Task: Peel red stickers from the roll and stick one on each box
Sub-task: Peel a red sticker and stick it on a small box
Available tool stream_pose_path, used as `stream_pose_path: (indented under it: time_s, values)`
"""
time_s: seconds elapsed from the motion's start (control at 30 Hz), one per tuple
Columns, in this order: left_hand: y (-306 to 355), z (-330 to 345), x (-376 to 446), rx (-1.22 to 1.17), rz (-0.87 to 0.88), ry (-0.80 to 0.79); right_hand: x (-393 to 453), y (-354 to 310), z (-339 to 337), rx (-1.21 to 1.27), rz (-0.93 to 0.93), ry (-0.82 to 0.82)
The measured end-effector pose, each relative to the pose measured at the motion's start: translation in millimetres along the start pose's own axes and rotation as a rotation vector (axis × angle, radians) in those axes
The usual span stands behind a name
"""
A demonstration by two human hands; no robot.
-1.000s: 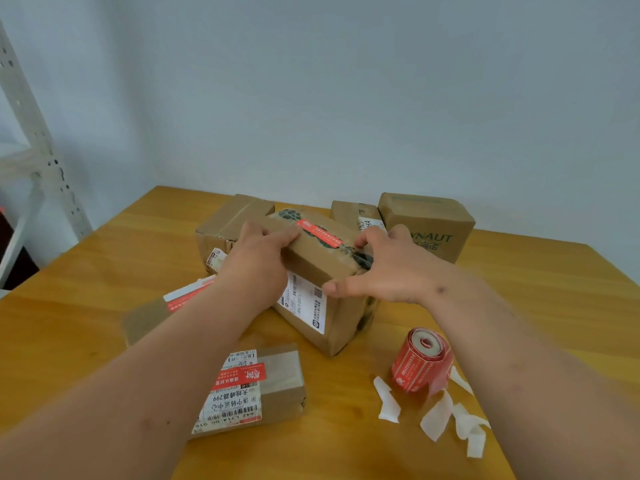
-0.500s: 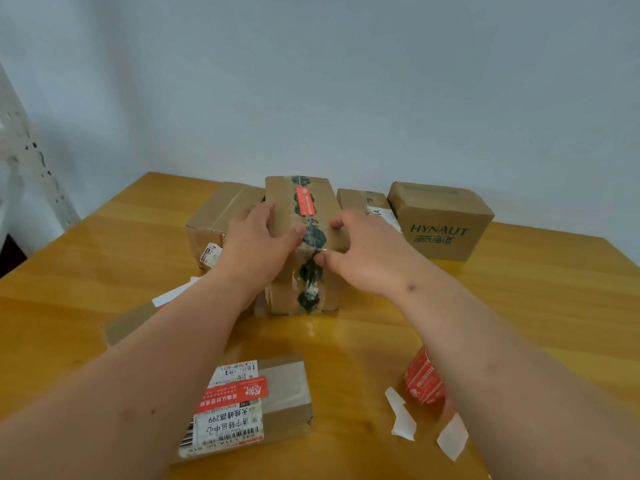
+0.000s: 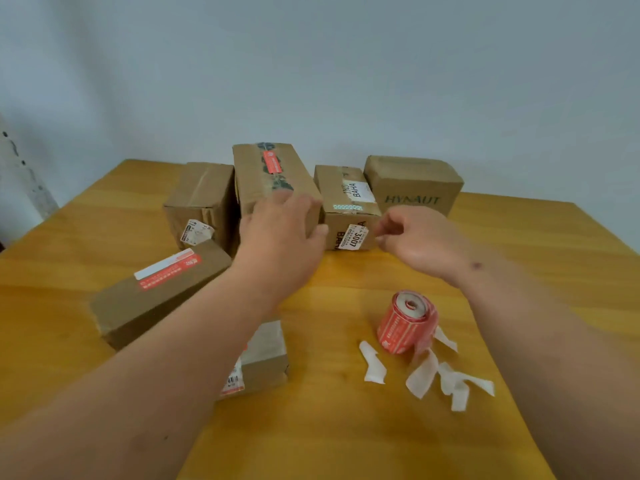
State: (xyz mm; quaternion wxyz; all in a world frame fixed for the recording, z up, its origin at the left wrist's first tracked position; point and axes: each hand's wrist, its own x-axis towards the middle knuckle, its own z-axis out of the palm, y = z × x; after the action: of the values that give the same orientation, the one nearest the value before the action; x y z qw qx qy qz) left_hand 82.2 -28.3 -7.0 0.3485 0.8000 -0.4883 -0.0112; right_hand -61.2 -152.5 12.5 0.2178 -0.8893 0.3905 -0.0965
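1. Head view looked down on a wooden table [image 3: 346, 427] set against a pale wall [image 3: 346, 64]; both forearms reached in from the bottom edge
2. Left hand [image 3: 280, 244] was blurred; fingers lay fairly straight against the near end of the tall taped box [image 3: 266, 178], thumb stretched toward the right. Whether the fingers pressed or only touched could not be told
3. Right hand [image 3: 419, 242] hung above the table just right of the BAHA box [image 3: 346, 202]; fingers were loosely curled, fingertips drawn toward the thumb, and nothing could be seen between them
4. Tall taped box stood in the back row and carried one red sticker [image 3: 272, 162] on its top, over dark printed tape
5. Back row, from the person's left: a plain taped box [image 3: 202, 199], the tall taped box, the BAHA box, then the HYNAUT box [image 3: 412, 183]. The first three stood close together; no red sticker showed on the plain, BAHA or HYNAUT boxes from this angle
6. A long flat box [image 3: 152, 296] lay at near left with a red sticker [image 3: 171, 270] beside a white label
7. A small box [image 3: 265, 358] lay partly hidden under the left forearm; red showed at its label edge
8. Sticker roll [image 3: 407, 322] stood on the table at near right, below the right hand and untouched by either hand
9. White backing strips [image 3: 433, 375] lay scattered just in front of the roll
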Motion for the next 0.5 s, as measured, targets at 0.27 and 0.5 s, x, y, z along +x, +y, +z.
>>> stream_pose_path:
  time_s: [0.27, 0.5]
  values:
    - [33.4, 55.3, -43.3, -0.101, 0.03, -0.419, -53.4, 50.7, -2.1, 0.188, 0.139, -0.232]
    - [47.9, 78.9, -60.6, -0.237, -0.032, -0.374, -73.0, 60.7, 0.6, 0.245, 0.094, -0.273]
